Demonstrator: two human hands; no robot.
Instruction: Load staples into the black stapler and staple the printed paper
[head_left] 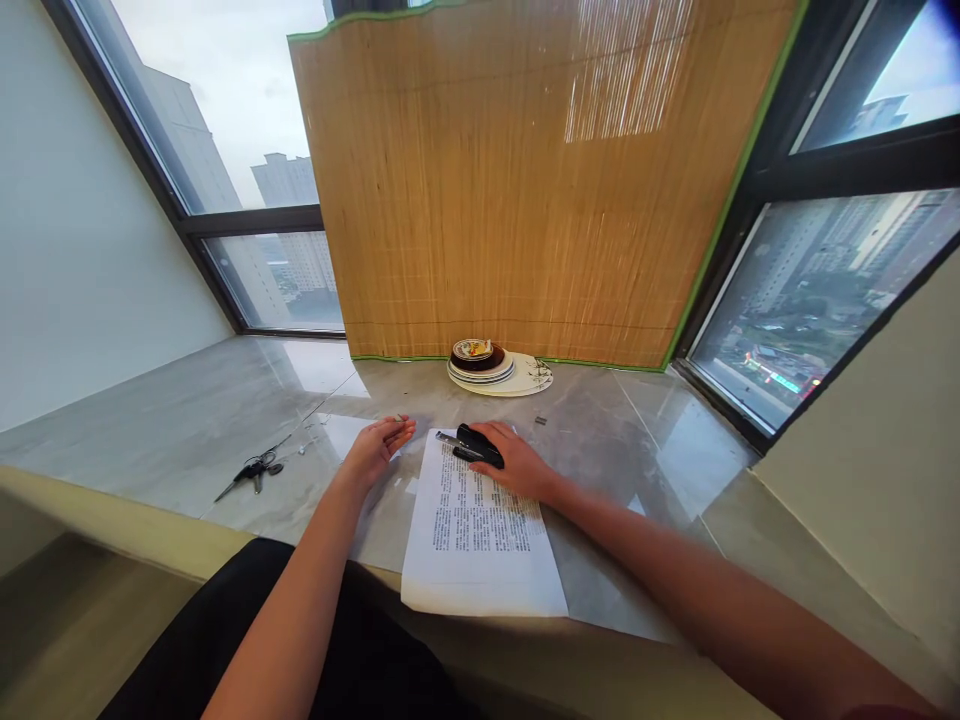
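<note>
My right hand (519, 462) is wrapped around a black stapler (478, 446) over the top edge of the printed paper (480, 580). The stapler looks opened up, with its metal staple channel (448, 438) sticking out to the left. To the left of the paper, my left hand (379, 450) is raised, palm turned inward and fingers curled together. A tiny thing seems to be pinched at its fingertips, too small to name. Beyond my right hand, a small grey strip (541, 420), perhaps of staples, lies on the sill.
Keys with a dark, pointed thing (255, 470) lie on the marble sill (600, 440) at left, with small bits beside them. Stacked plates (480, 368) stand on a white oval board (534, 376) at the back, before a bamboo blind (510, 220). The paper overhangs the front edge.
</note>
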